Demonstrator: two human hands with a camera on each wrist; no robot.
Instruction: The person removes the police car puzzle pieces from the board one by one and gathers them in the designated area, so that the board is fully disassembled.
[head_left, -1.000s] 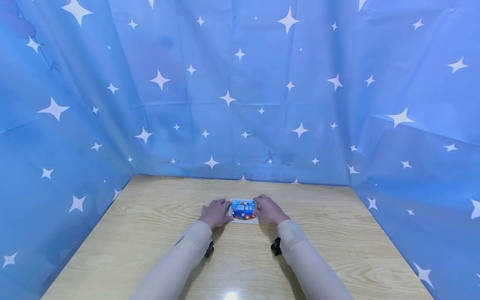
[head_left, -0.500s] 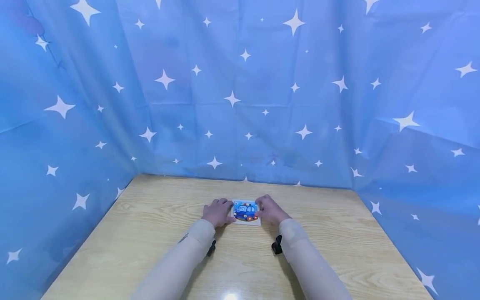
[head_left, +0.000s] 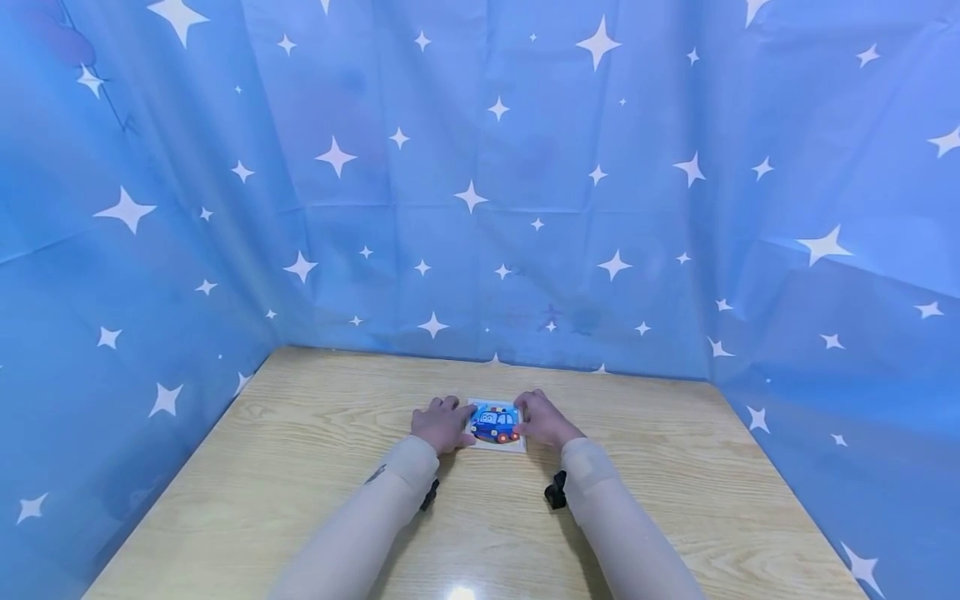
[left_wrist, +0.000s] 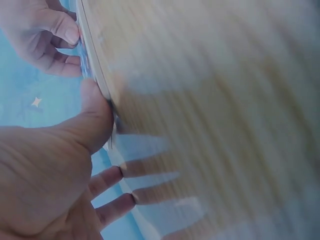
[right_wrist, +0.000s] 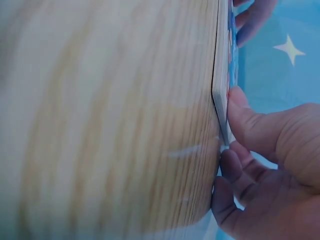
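A flat picture board [head_left: 495,425] with a blue cartoon car and a pale border lies on the wooden table, between both hands. At its left end is my left hand [head_left: 442,423], index finger and thumb touching the corners. The left wrist view shows this thumb against the board's edge [left_wrist: 95,55], while the other fingers spread out straight onto the tabletop. My right hand [head_left: 545,419] holds the opposite end. Seen from the right wrist, its thumb lies on the printed face and its fingers [right_wrist: 235,167] curl in beside the board's corner.
Light wood covers the tabletop [head_left: 645,500]. A blue curtain [head_left: 480,233] printed with white stars hangs behind the table and along both sides. Black wrist cameras [head_left: 556,492] sit under the sleeves, close above the wood.
The head view has shifted slightly, so everything sits a little further right. My left hand's fingers have straightened and spread at the board's left end. My right hand keeps its place.
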